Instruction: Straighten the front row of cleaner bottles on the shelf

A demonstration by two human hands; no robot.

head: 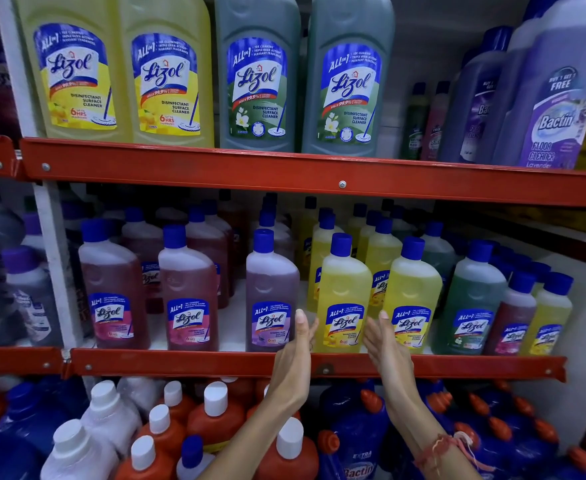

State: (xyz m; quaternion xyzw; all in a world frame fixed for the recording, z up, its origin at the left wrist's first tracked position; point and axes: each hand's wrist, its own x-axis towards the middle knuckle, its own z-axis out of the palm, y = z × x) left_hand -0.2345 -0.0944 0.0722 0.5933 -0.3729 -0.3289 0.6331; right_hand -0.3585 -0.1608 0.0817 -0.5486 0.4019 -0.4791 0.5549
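Note:
The middle shelf (180, 363) holds a front row of blue-capped cleaner bottles: two pink ones (113, 289) (187, 292), a purple one (272, 296), two yellow ones (345, 296) (413, 299), a green one (471, 306), then smaller bottles (513, 317). My left hand (296, 348) is open, palm inward, at the left side of the nearer yellow bottle, between it and the purple one. My right hand (387, 344) is open at that bottle's right side. Both hands flank the bottle's base; whether they touch it is unclear.
More bottles stand in rows behind the front one. The upper shelf (319, 174) carries large yellow and green bottles and purple floor-cleaner bottles (554, 109). Below are white-capped orange bottles (215, 414) and blue bottles (354, 438). A white upright post (56, 265) stands at the left.

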